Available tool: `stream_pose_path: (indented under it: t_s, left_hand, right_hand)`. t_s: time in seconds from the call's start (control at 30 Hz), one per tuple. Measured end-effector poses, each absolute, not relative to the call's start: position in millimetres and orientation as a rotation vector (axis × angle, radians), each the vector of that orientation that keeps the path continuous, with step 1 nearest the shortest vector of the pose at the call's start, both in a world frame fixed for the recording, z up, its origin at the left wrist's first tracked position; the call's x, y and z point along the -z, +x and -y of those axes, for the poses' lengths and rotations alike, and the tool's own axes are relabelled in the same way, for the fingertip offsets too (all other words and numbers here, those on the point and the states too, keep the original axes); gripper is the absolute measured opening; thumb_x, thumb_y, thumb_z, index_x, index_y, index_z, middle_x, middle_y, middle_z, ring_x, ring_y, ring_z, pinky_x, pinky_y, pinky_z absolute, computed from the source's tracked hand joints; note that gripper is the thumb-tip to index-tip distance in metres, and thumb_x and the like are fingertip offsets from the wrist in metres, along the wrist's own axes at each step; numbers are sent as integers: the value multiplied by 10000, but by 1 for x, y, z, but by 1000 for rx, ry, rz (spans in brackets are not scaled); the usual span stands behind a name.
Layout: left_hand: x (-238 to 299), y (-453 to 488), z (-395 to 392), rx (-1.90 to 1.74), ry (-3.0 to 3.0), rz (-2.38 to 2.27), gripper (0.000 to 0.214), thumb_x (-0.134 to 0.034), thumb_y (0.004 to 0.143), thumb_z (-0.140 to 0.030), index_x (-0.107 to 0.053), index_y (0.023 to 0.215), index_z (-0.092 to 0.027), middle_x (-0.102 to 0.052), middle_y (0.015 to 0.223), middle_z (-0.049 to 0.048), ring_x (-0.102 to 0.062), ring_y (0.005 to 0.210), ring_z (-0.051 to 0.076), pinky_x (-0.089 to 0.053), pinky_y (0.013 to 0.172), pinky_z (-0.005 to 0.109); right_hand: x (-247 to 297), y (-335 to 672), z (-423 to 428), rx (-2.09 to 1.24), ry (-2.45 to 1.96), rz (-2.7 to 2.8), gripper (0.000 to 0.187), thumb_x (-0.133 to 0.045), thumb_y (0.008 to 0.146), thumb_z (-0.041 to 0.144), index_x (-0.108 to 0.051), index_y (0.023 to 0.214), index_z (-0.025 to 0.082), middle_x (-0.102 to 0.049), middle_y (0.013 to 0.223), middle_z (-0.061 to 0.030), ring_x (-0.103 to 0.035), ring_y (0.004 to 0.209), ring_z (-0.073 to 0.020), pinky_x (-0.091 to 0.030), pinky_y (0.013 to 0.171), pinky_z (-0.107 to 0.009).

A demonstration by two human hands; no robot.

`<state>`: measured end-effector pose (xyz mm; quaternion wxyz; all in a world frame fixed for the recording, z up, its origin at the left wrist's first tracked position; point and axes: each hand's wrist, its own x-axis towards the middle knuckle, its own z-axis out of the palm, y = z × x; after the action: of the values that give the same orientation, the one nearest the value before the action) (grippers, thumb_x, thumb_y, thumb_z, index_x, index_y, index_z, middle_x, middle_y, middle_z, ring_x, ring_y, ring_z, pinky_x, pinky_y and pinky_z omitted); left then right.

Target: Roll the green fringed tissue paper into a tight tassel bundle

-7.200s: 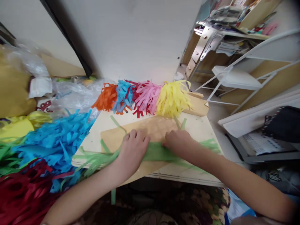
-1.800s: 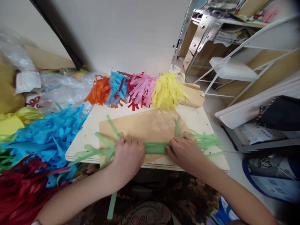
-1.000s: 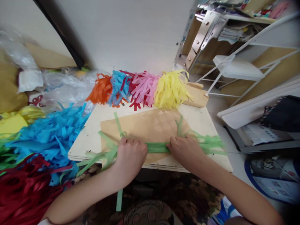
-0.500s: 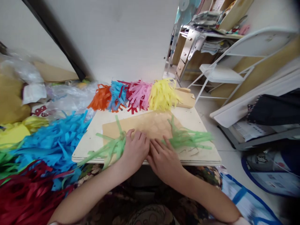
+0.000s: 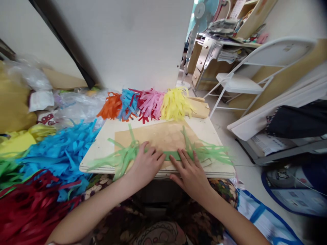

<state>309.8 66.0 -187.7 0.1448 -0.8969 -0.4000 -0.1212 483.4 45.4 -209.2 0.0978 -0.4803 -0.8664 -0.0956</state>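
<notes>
Fingers of both hands, left (image 5: 145, 165) and right (image 5: 190, 173), press flat on one green fringed roll (image 5: 171, 155).

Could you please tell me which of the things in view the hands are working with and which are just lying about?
In hand:
left hand and right hand, pressing flat on the green fringed paper
brown paper sheet beneath it
wooden board

Lying about:
row of finished tassels
blue fringe pile
red fringe pile
folding chair
fan
</notes>
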Motion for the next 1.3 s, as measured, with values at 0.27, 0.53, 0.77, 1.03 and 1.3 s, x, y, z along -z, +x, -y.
stream_pose_path:
  t_s: [0.27,0.53,0.77,1.03,1.3]
  left_hand:
    - [184,312,-53,416,-2603,1284,158,-468,765,-282,-581,672,-222,-610,752,-17,-491,774,196,-272,746,394]
    - [187,310,-52,449,-2692,1269,144,-439,773,-226,-545,682,-191,-573,633,-23,-477,670,150,-270,695,335]
    - [193,304,-42,553,-2657,1247,107,-463,756,-211,-555,703,-212,-583,642,-47,-483,663,138,-267,695,326]
    - [198,314,-38,652,-2555,1480,142,-440,728,-198,-530,620,-179,-547,598,-8,-470,650,149,-291,700,333]
    - [186,311,-47,461,-2751,1641,120,-414,730,-187,-523,682,-182,-531,671,9,-466,704,170,-321,628,306]
  right_hand:
    - [205,469,-42,407,-1291,2415,242,-385,806,212,-565,946,129,-411,1194,-102,-316,1120,-215,-106,978,-466]
    - [202,460,-41,257,-1235,2394,158,-429,786,163,-583,755,177,-547,741,-18,-451,732,-157,-331,810,-349]
    - [202,464,-38,247,-1132,2470,164,-427,791,148,-567,707,162,-520,662,-15,-417,680,-157,-325,743,-327]
    - [201,461,-41,241,-1216,2548,194,-364,797,131,-532,703,150,-481,669,-40,-396,665,-181,-305,650,-309]
    - [204,460,-46,300,-1234,2572,177,-359,785,116,-500,685,157,-456,662,-43,-373,645,-189,-281,636,-304]
